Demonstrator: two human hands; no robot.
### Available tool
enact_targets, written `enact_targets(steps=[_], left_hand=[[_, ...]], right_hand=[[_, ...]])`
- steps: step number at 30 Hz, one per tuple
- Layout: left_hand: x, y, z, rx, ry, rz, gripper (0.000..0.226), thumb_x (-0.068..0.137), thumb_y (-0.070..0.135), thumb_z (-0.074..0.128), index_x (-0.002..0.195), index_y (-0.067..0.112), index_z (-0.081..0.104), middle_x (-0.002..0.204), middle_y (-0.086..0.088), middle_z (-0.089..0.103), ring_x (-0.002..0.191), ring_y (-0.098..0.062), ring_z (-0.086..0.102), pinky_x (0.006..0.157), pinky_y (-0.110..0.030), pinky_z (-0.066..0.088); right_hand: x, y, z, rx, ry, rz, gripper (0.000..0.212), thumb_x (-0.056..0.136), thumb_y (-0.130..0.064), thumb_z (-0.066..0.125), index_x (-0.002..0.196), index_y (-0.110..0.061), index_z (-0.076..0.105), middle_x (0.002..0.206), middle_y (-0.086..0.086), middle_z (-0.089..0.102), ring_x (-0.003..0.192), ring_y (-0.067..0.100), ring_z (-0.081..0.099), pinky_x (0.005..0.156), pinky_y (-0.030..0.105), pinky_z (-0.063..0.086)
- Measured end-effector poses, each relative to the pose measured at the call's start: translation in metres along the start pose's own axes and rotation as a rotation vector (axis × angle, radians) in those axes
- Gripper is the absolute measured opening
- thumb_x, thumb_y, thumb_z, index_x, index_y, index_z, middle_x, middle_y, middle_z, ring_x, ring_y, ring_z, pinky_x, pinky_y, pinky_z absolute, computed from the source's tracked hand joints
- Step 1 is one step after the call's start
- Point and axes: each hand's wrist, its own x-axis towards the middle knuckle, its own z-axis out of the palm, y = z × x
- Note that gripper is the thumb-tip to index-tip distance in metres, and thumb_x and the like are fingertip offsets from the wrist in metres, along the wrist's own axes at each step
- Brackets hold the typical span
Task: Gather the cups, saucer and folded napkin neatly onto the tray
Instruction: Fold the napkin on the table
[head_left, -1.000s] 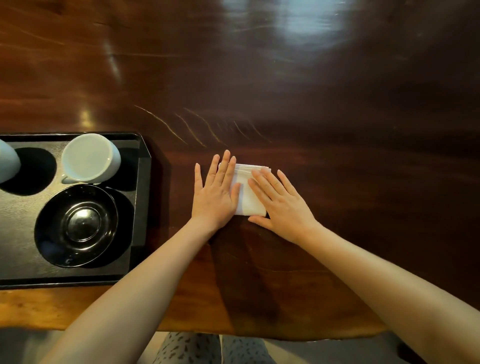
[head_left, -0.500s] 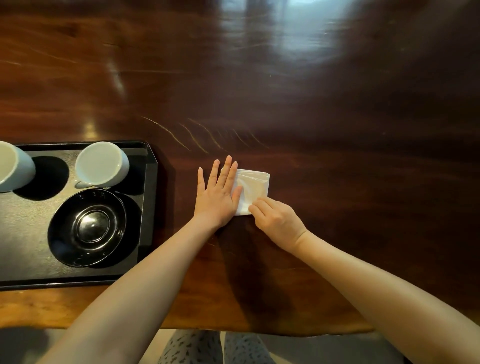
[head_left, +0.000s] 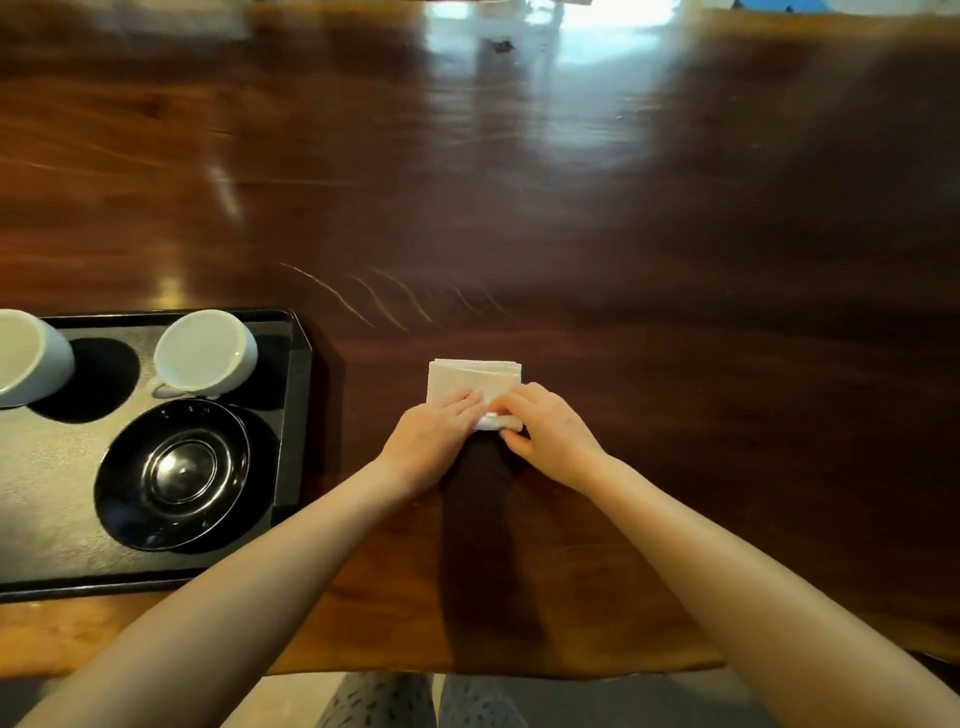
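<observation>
Dark polished wood fills my view, a wide worktop (head_left: 571, 218) that reflects bright window light at its far side. On it, near its front edge, lies the folded white napkin (head_left: 470, 380), well apart from the black tray (head_left: 297, 415) at my left. I see both hands on the near edge of the napkin. My left hand (head_left: 434, 439) has its fingers curled onto the lower left part of it, and my right hand (head_left: 550, 434) pinches the near right corner between thumb and fingers, so each grip is closed on the napkin. The near edge looks a little lifted, the far edge lies flat. On the tray stand two white cups (head_left: 205, 352), one cut by the left border, and the black saucer (head_left: 174, 473) lies just in front of them.
</observation>
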Motion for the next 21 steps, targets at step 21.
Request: enact_targets(steps=[21], left_hand=[[0.008,0.002,-0.083,-1.352,-0.329,-0.617,0.031,0.093,0.042,0.049,0.110,0.019,0.063,0.105,-0.002,0.069,0.098,-0.018,0.067,0.082,-0.028,0.054]], right_hand=[[0.027,-0.033,-0.028,0.484,0.036,0.315,0.023,0.095,-0.032,0.048,0.083,-0.016,0.060,0.077,0.003,0.060,0.070,0.013,0.052,0.062,0.028,0.039]])
